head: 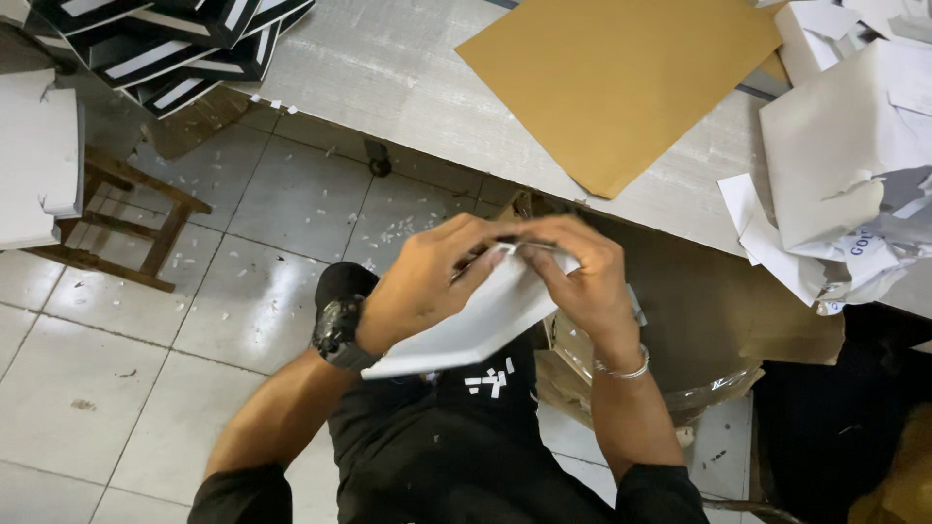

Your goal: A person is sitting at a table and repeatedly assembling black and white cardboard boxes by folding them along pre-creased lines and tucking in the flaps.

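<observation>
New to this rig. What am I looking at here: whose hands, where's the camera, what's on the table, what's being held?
There is no machine: one camera worn on a person's head looks down at their own two bare hands. The left hand, with a black wristwatch, and the right hand, with a thin silver bracelet, both grip a flat white card piece at its top edge, above the person's lap. Ahead is a grey table bearing a large brown paper envelope and a heap of torn white paper. A stack of black-and-white boxes sits at its far left corner. A wooden stool stands on the tiled floor, which is littered with small white scraps.
</observation>
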